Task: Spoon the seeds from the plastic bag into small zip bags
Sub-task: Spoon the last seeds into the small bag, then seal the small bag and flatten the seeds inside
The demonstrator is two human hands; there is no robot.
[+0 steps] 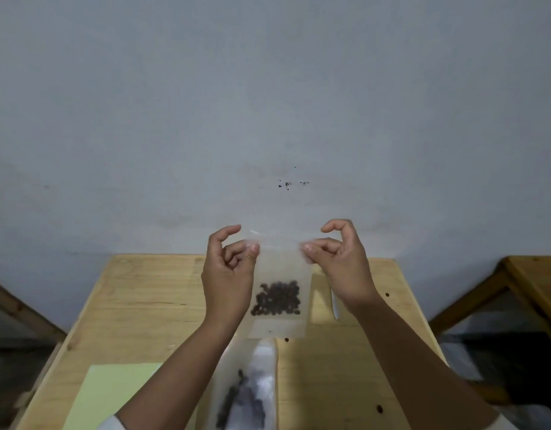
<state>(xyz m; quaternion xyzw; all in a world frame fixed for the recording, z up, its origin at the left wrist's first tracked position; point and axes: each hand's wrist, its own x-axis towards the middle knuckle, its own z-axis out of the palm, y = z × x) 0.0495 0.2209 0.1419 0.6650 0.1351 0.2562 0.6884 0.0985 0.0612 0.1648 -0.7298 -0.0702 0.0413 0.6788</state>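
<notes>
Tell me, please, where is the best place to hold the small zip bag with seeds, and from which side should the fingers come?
Hold the small zip bag by its two top corners, fingers coming in from each side, as the left hand and right hand do now. The seeds sit low in the bag, so it hangs upright from the top strip, and that part is flat, empty film, probably easy to pinch.

The single head-worn view looks forward and down, close over the wooden table [137,293], facing a wall [268,88].

both hands [229,274] [342,268] pinching zip bag [280,274], seeds [275,298] inside
</notes>
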